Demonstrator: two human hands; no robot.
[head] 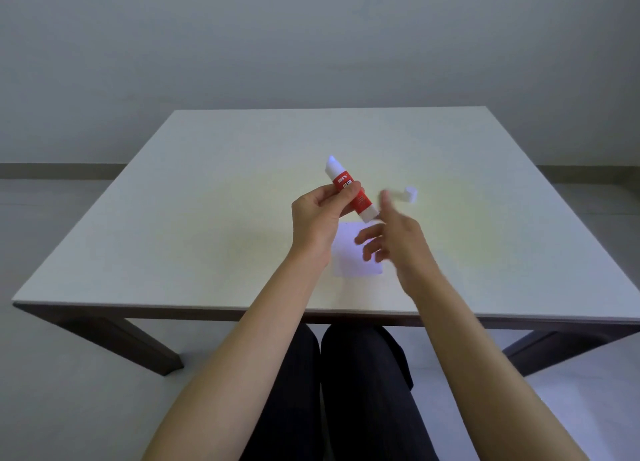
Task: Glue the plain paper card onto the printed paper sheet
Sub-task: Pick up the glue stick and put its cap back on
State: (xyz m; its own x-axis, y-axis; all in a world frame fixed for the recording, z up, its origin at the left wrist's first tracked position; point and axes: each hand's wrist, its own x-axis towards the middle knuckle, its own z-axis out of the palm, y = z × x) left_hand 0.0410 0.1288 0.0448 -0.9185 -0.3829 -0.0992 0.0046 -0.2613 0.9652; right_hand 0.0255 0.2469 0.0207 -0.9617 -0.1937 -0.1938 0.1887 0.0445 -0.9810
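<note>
My left hand [317,218] holds a red and white glue stick [349,190] above the table, tilted, with its uncapped white tip pointing up and away. My right hand [391,239] is just right of the stick's lower end, fingers apart and blurred, holding nothing. The white cap [410,194] lies on the table to the right of the stick. A white paper [349,263] lies flat on the table under my hands, partly hidden by them. I cannot tell whether it is the plain card or the printed sheet.
The pale square table [207,218] has its near edge just in front of my knees. A grey wall stands behind it and grey floor shows on both sides.
</note>
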